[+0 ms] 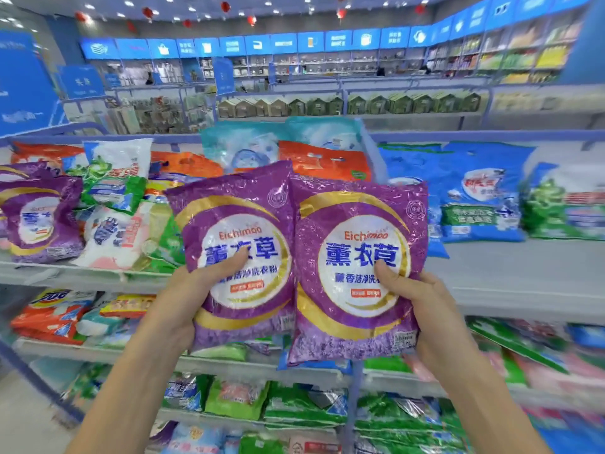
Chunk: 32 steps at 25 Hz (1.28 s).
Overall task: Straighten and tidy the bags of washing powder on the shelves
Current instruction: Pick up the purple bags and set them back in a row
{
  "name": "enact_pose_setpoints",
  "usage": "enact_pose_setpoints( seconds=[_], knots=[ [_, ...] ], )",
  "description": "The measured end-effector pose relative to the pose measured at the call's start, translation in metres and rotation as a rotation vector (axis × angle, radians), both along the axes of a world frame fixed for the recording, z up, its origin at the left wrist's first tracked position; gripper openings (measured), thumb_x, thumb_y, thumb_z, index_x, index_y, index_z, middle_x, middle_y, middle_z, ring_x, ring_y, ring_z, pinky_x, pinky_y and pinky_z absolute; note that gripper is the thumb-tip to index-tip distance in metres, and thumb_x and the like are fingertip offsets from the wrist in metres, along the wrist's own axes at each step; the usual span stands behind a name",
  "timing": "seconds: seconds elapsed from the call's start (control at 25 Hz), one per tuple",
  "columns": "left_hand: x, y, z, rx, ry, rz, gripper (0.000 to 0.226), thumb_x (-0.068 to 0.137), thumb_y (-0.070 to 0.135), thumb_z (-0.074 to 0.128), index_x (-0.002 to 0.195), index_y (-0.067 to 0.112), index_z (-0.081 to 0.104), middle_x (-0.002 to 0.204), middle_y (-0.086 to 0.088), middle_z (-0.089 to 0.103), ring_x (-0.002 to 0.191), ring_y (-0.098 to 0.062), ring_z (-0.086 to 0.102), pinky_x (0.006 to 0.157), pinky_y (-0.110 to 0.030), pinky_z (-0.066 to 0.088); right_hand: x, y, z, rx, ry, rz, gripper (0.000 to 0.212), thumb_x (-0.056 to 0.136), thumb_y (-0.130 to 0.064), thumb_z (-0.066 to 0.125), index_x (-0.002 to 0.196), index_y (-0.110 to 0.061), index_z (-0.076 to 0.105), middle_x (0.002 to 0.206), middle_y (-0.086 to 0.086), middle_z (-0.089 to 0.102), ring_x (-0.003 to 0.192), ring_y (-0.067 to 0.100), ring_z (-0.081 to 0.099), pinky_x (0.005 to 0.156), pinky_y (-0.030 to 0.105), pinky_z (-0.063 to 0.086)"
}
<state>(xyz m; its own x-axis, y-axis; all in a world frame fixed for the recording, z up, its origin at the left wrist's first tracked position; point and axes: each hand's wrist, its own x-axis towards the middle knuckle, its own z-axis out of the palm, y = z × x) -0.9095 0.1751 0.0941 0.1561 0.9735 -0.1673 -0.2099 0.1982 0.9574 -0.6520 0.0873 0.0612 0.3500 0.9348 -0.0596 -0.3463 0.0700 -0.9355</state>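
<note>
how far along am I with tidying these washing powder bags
Done: the blue bags on the top shelf's right stand fairly upright, with bare shelf in front.
In hand: your left hand and right hand each hold a purple bag, not yet shelved.
Left: the mixed heap on the top shelf's left leans and overlaps; the lower shelves look jumbled too.

Two bags, left bag (pixel 239 253) beside right bag (pixel 357 270), before the shelf (pixel 523 273).

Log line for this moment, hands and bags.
left hand: holds purple bag | right hand: holds second purple bag | bags: upright, side by side, off top shelf
</note>
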Motion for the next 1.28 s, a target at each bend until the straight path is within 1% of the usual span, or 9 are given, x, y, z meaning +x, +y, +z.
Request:
enact_pose_setpoints(
  seconds=[0.16,0.36,0.52,0.72,0.76,0.88,1.04,1.16,1.28],
  knots=[
    [0.070,-0.052,-0.013,-0.023,0.028,-0.121,0.042,0.070,0.019,0.083,0.111,0.012,0.076,0.094,-0.014,0.080,0.075,-0.027,0.078,0.055,-0.037,0.062,0.071,-0.072,-0.005,0.030,0.022,-0.161,0.036,0.071,-0.017,0.078,0.106,-0.009,0.077,0.103,0.013,0.078,0.093,0.027,0.077,0.076,0.034,0.063],
    [0.178,-0.103,-0.027,0.002,0.094,-0.219,0.035,0.073,0.027,0.086,0.104,0.016,0.076,0.088,-0.009,0.080,0.072,-0.025,0.078,0.055,-0.035,0.062,0.164,-0.165,-0.013,0.009,0.004,-0.374,0.035,0.074,-0.015,0.081,0.107,-0.006,0.076,0.105,0.015,0.078,0.099,0.031,0.075,0.092,0.043,0.059],
    [0.264,-0.141,-0.031,-0.006,0.113,-0.317,0.025,0.079,0.026,0.084,0.100,0.017,0.074,0.078,-0.007,0.079,0.063,-0.022,0.077,0.047,-0.032,0.060,0.224,-0.238,-0.018,0.003,0.024,-0.491,0.027,0.083,-0.011,0.077,0.109,-0.006,0.075,0.103,0.015,0.078,0.095,0.030,0.076,0.080,0.038,0.063],
    [0.363,-0.187,-0.040,0.012,0.141,-0.397,0.028,0.092,0.046,0.068,0.088,0.018,0.068,0.052,0.002,0.070,0.043,-0.010,0.067,0.034,-0.019,0.047,0.297,-0.314,-0.030,-0.006,0.035,-0.663,0.021,0.087,-0.012,0.073,0.107,-0.006,0.075,0.096,0.015,0.079,0.086,0.029,0.077,0.072,0.037,0.065],
    [0.383,-0.193,-0.043,0.011,0.139,-0.427,0.030,0.092,0.047,0.068,0.089,0.017,0.069,0.055,0.001,0.072,0.046,-0.011,0.069,0.038,-0.020,0.050,0.312,-0.325,-0.032,-0.004,0.039,-0.684,0.021,0.088,-0.014,0.073,0.107,-0.006,0.075,0.097,0.015,0.079,0.085,0.029,0.077,0.073,0.038,0.065],
    [0.443,-0.207,-0.047,-0.032,0.147,-0.519,0.034,0.085,0.045,0.076,0.100,0.015,0.076,0.077,-0.007,0.079,0.065,-0.022,0.077,0.063,-0.034,0.060,0.362,-0.344,-0.035,-0.016,0.036,-0.718,0.030,0.086,-0.022,0.075,0.111,-0.004,0.074,0.099,0.016,0.078,0.088,0.029,0.077,0.080,0.041,0.063],
    [0.533,-0.211,-0.041,-0.072,0.057,-0.606,0.026,0.084,0.030,0.078,0.104,0.014,0.077,0.088,-0.014,0.080,0.071,-0.028,0.078,0.061,-0.037,0.064,0.451,-0.349,-0.029,-0.002,0.020,-0.719,0.016,0.085,-0.020,0.076,0.098,-0.011,0.077,0.095,0.014,0.079,0.082,0.025,0.078,0.071,0.037,0.064],
    [0.604,-0.205,-0.036,-0.062,0.027,-0.600,0.027,0.082,0.029,0.078,0.103,0.013,0.077,0.093,-0.015,0.079,0.076,-0.030,0.078,0.069,-0.042,0.064,0.521,-0.348,-0.024,-0.024,-0.024,-0.707,0.016,0.087,-0.021,0.075,0.101,-0.012,0.077,0.097,0.012,0.079,0.085,0.027,0.078,0.072,0.034,0.061],
    [0.667,-0.200,-0.035,-0.060,0.006,-0.600,0.044,0.075,0.036,0.081,0.111,0.011,0.077,0.101,-0.017,0.078,0.089,-0.032,0.077,0.086,-0.050,0.061,0.585,-0.343,-0.018,-0.038,-0.063,-0.687,0.018,0.088,-0.020,0.075,0.102,-0.008,0.077,0.097,0.012,0.079,0.085,0.026,0.078,0.068,0.031,0.062]
  ],
)
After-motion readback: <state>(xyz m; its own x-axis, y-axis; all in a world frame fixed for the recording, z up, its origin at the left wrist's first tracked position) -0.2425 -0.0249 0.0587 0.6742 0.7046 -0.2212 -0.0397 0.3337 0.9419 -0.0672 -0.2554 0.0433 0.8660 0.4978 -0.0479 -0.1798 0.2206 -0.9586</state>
